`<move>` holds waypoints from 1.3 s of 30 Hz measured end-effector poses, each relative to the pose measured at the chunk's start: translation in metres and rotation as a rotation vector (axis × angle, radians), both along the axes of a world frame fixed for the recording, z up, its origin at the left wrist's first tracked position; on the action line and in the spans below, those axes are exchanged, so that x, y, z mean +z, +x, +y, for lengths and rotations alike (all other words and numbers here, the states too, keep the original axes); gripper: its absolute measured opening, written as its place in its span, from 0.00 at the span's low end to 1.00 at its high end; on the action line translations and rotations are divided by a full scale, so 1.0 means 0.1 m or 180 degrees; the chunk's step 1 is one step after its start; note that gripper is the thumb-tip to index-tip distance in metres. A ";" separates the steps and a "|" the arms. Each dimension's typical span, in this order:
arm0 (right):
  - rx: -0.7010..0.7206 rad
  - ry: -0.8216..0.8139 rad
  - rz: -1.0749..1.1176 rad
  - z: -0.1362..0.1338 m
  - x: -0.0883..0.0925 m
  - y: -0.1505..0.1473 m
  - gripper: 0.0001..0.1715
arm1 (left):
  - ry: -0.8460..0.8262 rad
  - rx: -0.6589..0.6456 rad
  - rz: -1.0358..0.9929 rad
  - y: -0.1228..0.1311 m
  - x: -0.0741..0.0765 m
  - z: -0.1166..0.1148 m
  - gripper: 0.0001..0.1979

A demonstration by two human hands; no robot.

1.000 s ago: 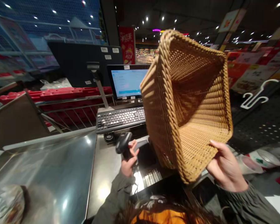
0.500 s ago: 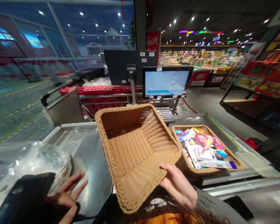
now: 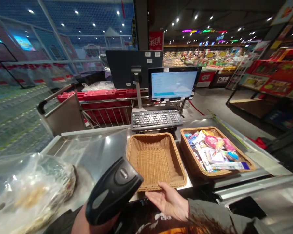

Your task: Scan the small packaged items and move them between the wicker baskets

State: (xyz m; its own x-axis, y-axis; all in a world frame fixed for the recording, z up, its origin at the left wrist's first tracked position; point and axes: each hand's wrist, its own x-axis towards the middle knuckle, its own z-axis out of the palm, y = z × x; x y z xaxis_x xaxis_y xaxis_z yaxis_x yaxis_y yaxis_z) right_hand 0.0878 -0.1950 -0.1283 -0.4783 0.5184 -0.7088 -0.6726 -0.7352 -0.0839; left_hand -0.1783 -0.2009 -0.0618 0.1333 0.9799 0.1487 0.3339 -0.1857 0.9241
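An empty brown woven basket sits upright in the middle of the counter. At its near rim is my right hand, palm up with the fingers stretched out and the thumb tip against the rim. A black barcode scanner is in my left hand, its head close to the basket's near left corner. Most of the left fingers are hidden behind the scanner. To the right stands a second woven basket, full of small colourful packaged goods.
A keyboard lies behind the empty basket, with a lit monitor above it. At the left, clear plastic bags lie on the metal counter. A dark phone-like slab is at the lower right. A metal cart stands beyond.
The basket, held up and tilted in my right hand before, now rests on the counter, and the right fingers have come out from under it. My left hand has brought the scanner right.
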 end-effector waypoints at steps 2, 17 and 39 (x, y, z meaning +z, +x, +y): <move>0.0034 -0.0026 0.0089 0.03 -0.05 -0.02 0.25 | -0.0017 -0.0763 -0.0025 0.09 0.18 0.17 0.22; 0.0817 0.2578 -0.2910 -0.09 0.16 0.98 0.28 | -0.0751 -0.2122 -0.0765 1.07 0.32 0.37 0.20; 0.1039 0.3988 -0.7571 -0.04 -0.42 2.29 0.14 | -0.1342 -0.2187 -0.0962 1.92 0.09 0.50 0.18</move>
